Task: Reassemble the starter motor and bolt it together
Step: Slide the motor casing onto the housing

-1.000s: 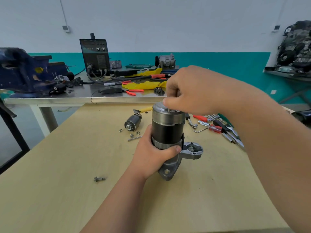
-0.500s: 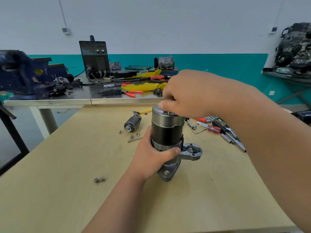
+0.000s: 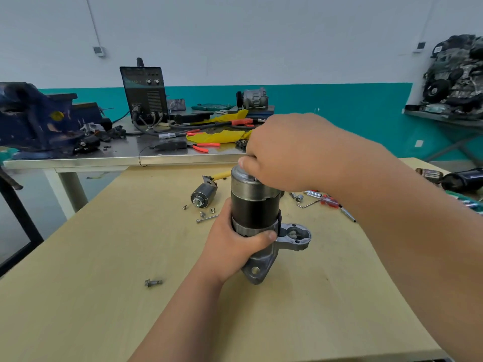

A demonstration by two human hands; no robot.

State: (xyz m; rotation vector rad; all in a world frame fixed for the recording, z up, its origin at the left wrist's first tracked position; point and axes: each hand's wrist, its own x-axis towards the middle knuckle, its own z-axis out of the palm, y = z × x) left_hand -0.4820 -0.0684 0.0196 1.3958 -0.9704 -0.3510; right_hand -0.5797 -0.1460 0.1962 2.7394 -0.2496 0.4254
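- starter motor (image 3: 254,207): stands on end on the wooden table (image 3: 104,257), long axis near vertical, silver end cap (image 3: 245,184) uppermost, cast nose housing (image 3: 295,237) at the bottom and jutting to the person's right.
- left hand (image 3: 235,246): comes in from below and to the left; its fingers wrap the back of the black body and its thumb lies across the front at the lower seam. it grips the motor closely and steadies it upright.
- right hand (image 3: 285,155): sits directly above the motor, in line with its axis, and is the nearer hand to the cap's top face. its fingers curl down onto the cap with the thumb tip at the rim. whether they pinch a bolt or merely press the cap is hidden by the knuckles and cannot be told.
- loose parts: a long bolt (image 3: 207,218) and small nuts lie left of the motor, near the solenoid (image 3: 203,195); a short bolt (image 3: 153,282) lies well apart, nearer the person.
- judgement: any fastening move most likely runs downward along the vertical axis, from the right hand.
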